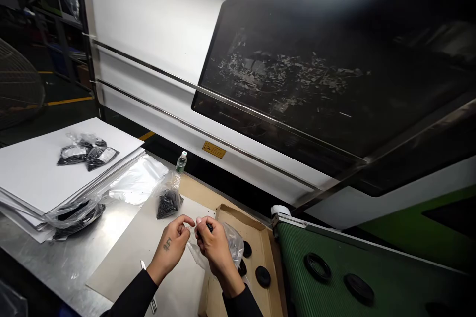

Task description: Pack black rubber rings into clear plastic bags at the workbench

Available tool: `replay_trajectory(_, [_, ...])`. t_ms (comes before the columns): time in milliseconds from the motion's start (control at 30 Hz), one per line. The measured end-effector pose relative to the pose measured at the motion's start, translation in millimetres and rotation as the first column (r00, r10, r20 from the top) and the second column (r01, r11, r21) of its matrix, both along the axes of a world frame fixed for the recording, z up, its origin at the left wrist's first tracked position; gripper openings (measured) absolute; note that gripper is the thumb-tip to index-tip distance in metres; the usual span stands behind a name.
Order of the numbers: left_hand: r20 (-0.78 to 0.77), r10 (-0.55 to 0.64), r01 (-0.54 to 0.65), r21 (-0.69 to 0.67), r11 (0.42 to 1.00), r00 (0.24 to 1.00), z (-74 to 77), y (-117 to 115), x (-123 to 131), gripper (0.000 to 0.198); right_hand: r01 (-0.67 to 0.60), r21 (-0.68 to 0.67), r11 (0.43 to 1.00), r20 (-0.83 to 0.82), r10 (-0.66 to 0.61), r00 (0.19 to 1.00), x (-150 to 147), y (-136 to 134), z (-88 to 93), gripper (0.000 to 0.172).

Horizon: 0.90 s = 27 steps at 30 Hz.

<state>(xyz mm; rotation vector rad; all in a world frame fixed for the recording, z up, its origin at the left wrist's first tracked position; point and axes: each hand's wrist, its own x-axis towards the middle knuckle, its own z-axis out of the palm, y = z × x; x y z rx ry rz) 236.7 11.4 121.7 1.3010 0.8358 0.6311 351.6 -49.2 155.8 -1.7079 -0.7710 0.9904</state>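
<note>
My left hand [174, 244] and my right hand [211, 243] meet over the metal table [74, 257], fingertips close together. The right hand grips a small clear plastic bag [233, 243] together with a small black part [209, 228] at its fingertips. The left hand pinches the edge of the same bag with thumb and forefinger. Just behind the hands lies a clear bag of small black parts [168, 202]. A shallow cardboard tray [256, 230] with black round discs [263, 276] sits under and right of my right hand.
A stack of white sheets [33, 173] with bagged black parts [87, 153] lies at left. A small bottle [181, 162] stands behind. A green conveyor belt [372, 277] with black rings [317, 266] runs at right. A large machine with a dark window [316, 69] stands behind.
</note>
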Motion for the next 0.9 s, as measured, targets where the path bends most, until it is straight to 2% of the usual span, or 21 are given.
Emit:
replay_trajectory(33, [-0.003, 0.019, -0.019, -0.002, 1.000, 1.000, -1.9, 3, -4, 0.018, -0.042, -0.006, 0.999, 0.121, 0.043, 0.992, -3, 4, 0.7, 0.038])
replay_trajectory(100, [-0.011, 0.060, -0.060, -0.006, 0.998, 0.998, -3.9, 9, -13, 0.018, -0.142, -0.052, 0.989, 0.366, 0.151, 0.918, -8, 13, 2.2, 0.037])
replay_trajectory(167, [-0.016, 0.100, -0.100, -0.009, 0.995, 0.995, -3.3, 14, -23, 0.016, -0.216, -0.125, 0.968, 0.500, 0.250, 0.829, -14, 21, 2.8, 0.036])
replay_trajectory(300, [-0.015, 0.165, -0.165, -0.002, 0.986, 0.986, 4.2, 26, -42, 0.018, -0.278, -0.165, 0.946, 0.589, 0.321, 0.742, -30, 41, -0.1, 0.037])
replay_trajectory(433, [-0.020, 0.211, -0.211, 0.014, 0.977, 0.977, 13.3, 37, -64, 0.028, -0.318, -0.116, 0.941, 0.663, 0.311, 0.681, -50, 60, -3.1, 0.038])
replay_trajectory(500, [-0.022, 0.225, -0.224, 0.027, 0.974, 0.974, 16.9, 43, -76, 0.032, -0.324, -0.081, 0.943, 0.673, 0.292, 0.680, -60, 70, -3.2, 0.038])
replay_trajectory(567, [-0.020, 0.232, -0.231, 0.043, 0.972, 0.973, 19.3, 49, -87, 0.035, -0.297, -0.032, 0.954, 0.605, 0.255, 0.754, -70, 81, -3.8, 0.040])
replay_trajectory(633, [-0.020, 0.240, -0.239, 0.059, 0.969, 0.971, 19.9, 54, -98, 0.036, -0.249, 0.043, 0.968, 0.405, 0.211, 0.890, -78, 92, -6.6, 0.043])
replay_trajectory(700, [-0.027, 0.249, -0.247, 0.073, 0.966, 0.968, 17.7, 59, -108, 0.035, -0.205, 0.086, 0.975, 0.165, 0.189, 0.968, -85, 103, -11.7, 0.045])
replay_trajectory(767, [-0.043, 0.260, -0.256, 0.086, 0.963, 0.965, 12.0, 64, -114, 0.033, -0.206, 0.067, 0.976, -0.004, 0.206, 0.978, -91, 110, -17.2, 0.044])
replay_trajectory(900, [-0.079, 0.257, -0.249, 0.097, 0.964, 0.963, -7.6, 69, -119, 0.028, -0.237, 0.025, 0.971, -0.158, 0.238, 0.958, -95, 111, -19.8, 0.045])
